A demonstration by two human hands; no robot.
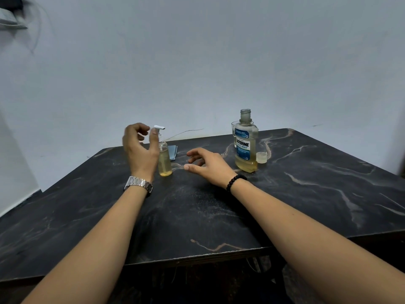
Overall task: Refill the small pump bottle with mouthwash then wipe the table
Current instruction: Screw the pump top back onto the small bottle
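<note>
The small pump bottle (164, 160) stands upright left of the table's middle, with yellowish liquid inside and its white pump head on top. My left hand (140, 150) hovers just left of it, fingers apart, thumb close to the bottle's neck. My right hand (207, 164) is low over the table to the bottle's right, fingers spread and holding nothing. Its thumb tip is next to a small clear piece (177, 165) lying at the bottle's base. The mouthwash bottle (246, 148) stands uncapped further right, about a quarter full. A folded blue cloth (173, 152) lies behind the pump bottle.
A clear cap (262, 157) sits just right of the mouthwash bottle and a glass (234, 128) stands behind it. The dark marbled table (219, 211) ends against a pale wall at the back. A thin wire (186, 132) runs along the wall behind the cloth.
</note>
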